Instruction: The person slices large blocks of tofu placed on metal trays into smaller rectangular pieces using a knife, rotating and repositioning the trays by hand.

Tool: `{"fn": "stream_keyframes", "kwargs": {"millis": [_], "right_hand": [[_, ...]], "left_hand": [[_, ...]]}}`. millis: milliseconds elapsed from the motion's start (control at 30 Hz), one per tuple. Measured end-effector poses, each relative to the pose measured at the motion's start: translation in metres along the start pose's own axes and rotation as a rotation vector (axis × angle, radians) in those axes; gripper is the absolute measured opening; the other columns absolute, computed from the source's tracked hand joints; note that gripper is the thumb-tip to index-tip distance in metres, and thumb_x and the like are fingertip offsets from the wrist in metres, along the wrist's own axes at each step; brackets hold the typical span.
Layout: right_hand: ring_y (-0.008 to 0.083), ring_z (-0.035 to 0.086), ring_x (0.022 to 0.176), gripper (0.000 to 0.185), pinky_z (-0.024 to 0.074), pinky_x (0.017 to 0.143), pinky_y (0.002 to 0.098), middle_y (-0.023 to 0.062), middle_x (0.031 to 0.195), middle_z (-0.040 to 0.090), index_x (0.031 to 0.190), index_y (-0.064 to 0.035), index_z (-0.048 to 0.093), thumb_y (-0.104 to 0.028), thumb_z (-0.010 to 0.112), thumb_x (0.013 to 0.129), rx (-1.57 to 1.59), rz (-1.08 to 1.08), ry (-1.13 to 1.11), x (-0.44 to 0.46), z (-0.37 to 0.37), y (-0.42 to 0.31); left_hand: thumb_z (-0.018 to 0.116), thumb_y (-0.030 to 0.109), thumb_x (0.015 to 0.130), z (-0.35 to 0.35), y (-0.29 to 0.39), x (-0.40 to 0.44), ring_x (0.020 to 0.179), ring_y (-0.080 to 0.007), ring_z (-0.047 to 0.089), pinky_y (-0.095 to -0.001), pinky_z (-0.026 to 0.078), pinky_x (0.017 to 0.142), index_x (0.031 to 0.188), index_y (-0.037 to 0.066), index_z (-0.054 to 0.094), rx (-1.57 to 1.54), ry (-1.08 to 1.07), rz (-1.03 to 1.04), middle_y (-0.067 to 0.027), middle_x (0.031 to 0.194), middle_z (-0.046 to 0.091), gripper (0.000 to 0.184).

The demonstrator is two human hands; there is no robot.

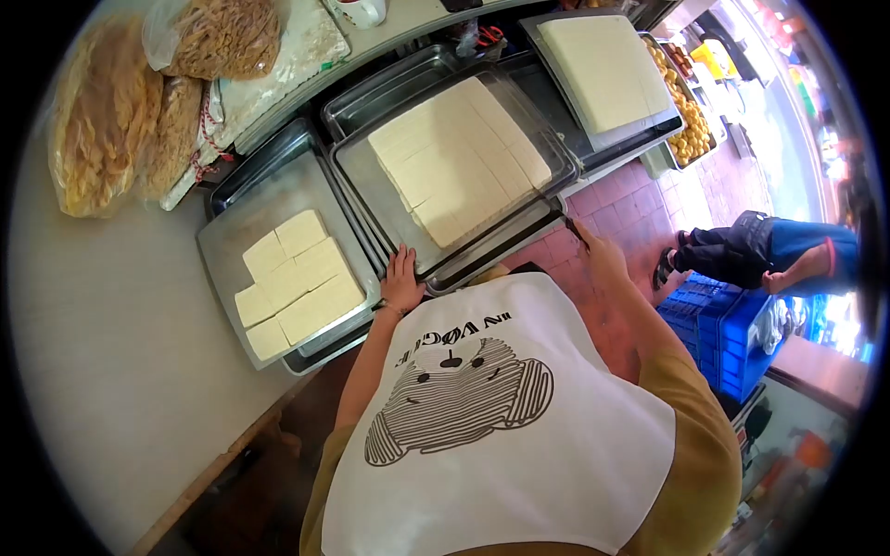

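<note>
My left hand (402, 285) lies with spread fingers on the near left corner of the middle metal tray (371, 208). On that tray sits a large pale tofu-like slab (454, 153) with cut lines across it. My right hand (603, 255) is closed around a thin dark handle (577, 229) by the tray's near right corner; a blade beyond it cannot be made out clearly. To the left, another tray (227, 236) bears several pale blocks (301, 283), partly separated. A third slab (607, 69) rests on a tray at the upper right.
Bags of brown food (102, 111) lie at the upper left. A white cup (363, 11) stands at the back. Yellowish round pieces (691, 139) fill a tray at the right. A person (788, 252) is beside blue crates (709, 324), over a red tiled floor (607, 199).
</note>
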State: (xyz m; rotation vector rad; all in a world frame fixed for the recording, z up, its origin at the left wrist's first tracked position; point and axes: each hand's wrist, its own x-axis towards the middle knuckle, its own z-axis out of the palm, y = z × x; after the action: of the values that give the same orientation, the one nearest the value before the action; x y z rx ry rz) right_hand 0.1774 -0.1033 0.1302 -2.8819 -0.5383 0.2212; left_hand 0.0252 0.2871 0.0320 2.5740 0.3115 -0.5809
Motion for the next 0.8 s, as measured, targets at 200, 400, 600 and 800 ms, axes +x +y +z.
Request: {"fn": "stream_keyframes", "kwargs": {"millis": [200,400,600,800], "right_hand": [[0.0377,0.061,0.069,0.043,0.0470,0.063,0.0447,0.0210,0.077,0.061,0.124,-0.0193,0.054,-0.016,0.055,0.082,0.172,0.156,-0.065,-0.054,-0.025,-0.006],[0.0300,0.062,0.066,0.040,0.0479,0.063,0.0377,0.0203,0.078,0.062,0.119,-0.0099,0.058,-0.005,0.054,0.079,0.420,0.300,0.244,-0.092,-0.019,-0.008],[0.0258,0.062,0.076,0.038,0.0474,0.071,0.0325,0.0171,0.089,0.063,0.121,-0.0029,0.052,-0.003,0.053,0.082,0.652,0.157,0.437,-0.067,0.010,-0.048],[0.0292,0.060,0.083,0.035,0.0464,0.074,0.0347,0.0192,0.094,0.060,0.121,-0.0049,0.046,-0.011,0.053,0.088,0.983,0.093,0.069,0.005,0.017,-0.172]], "left_hand": [[0.070,0.028,0.073,-0.003,0.003,-0.001,0.137,-0.0360,0.017,-0.0527,0.030,0.105,0.144,0.014,0.019,-0.019,-0.016,-0.020,-0.0081,0.152,0.010,0.088],[0.068,0.027,0.076,-0.005,0.006,-0.003,0.139,-0.0327,0.015,-0.0543,0.031,0.103,0.143,0.015,0.021,-0.021,-0.024,-0.044,-0.0046,0.153,0.009,0.082],[0.058,0.033,0.084,-0.040,0.027,-0.004,0.126,-0.0345,0.039,-0.0468,0.036,0.101,0.134,0.007,0.040,-0.193,-0.160,-0.058,-0.0149,0.145,0.030,0.059],[0.043,0.031,0.097,-0.078,0.079,-0.020,0.118,-0.0188,0.048,-0.0294,0.033,0.103,0.129,0.000,0.047,-1.224,-0.286,0.076,-0.0110,0.126,0.054,0.045]]}}
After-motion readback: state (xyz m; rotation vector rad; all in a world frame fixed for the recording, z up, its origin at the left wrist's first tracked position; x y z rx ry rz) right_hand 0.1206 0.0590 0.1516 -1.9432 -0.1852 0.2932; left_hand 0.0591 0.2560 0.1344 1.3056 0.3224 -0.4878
